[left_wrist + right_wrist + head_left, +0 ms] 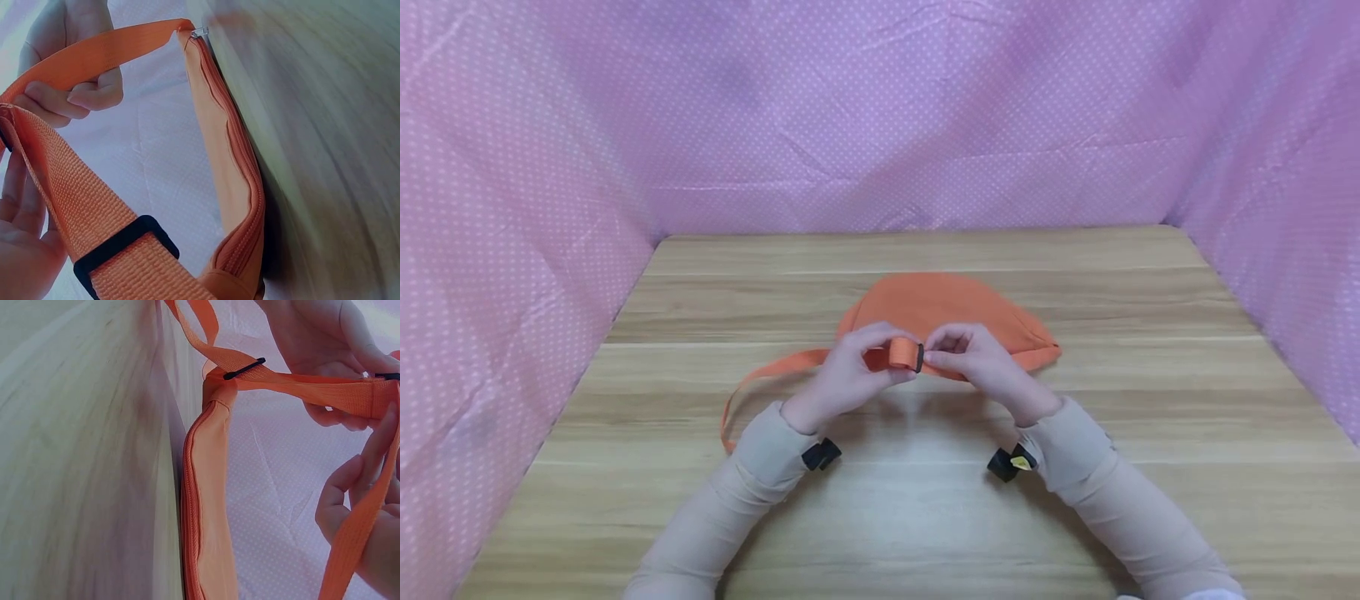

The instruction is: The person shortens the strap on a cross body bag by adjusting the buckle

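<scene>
An orange zippered bag [932, 304] lies on the table behind both hands. Its orange webbing strap [901, 353] is bent into a loop at a black buckle [919, 358]. My left hand [857, 371] grips the looped strap, fingers above and thumb below. From the other side, my right hand [981, 360] pinches the strap at the buckle's edge with thumb and forefinger. A second black slider [112, 249] sits on the strap near the bag's end in the left wrist view. The right wrist view shows the bag's zipper [189, 512] along its edge.
Part of the strap [775, 365] curves out to the left and down on the wooden table [1150, 367]. Black wrist devices [822, 455] are worn at both cuffs. Pink dotted cloth [910, 117] hangs behind and at both sides.
</scene>
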Demonstrator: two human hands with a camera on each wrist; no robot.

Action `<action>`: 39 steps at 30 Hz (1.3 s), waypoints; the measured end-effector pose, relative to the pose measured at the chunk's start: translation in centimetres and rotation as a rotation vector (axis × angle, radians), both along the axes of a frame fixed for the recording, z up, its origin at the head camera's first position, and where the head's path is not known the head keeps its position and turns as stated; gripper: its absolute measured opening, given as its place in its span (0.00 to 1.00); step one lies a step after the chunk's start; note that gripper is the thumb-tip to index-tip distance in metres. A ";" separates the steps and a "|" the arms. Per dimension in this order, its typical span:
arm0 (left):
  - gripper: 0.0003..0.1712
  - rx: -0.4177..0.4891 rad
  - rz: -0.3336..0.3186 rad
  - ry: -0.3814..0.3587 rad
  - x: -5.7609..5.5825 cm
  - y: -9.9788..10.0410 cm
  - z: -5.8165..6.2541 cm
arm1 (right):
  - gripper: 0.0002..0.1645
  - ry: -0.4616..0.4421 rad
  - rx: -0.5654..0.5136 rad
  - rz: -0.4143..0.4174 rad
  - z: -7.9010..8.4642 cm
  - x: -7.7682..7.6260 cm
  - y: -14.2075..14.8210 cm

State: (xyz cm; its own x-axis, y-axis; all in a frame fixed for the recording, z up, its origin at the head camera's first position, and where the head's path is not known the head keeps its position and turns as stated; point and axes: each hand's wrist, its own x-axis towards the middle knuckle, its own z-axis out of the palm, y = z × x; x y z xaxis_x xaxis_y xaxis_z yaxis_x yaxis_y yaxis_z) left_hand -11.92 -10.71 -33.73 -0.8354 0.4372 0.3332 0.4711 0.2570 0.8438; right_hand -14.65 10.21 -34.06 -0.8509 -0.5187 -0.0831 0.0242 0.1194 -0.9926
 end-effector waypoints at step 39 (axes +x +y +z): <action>0.18 0.028 0.023 0.111 0.1 0.2 -0.7 | 0.14 0.106 0.063 -0.029 0.2 0.4 1.1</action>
State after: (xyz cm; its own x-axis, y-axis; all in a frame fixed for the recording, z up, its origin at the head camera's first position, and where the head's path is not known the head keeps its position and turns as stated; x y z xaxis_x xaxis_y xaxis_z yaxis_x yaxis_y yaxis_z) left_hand -11.85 -10.47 -34.48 -0.8024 0.4079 0.4356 0.5560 0.2461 0.7939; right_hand -14.26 11.33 -33.82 -0.8711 -0.4906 -0.0242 -0.0758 0.1828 -0.9802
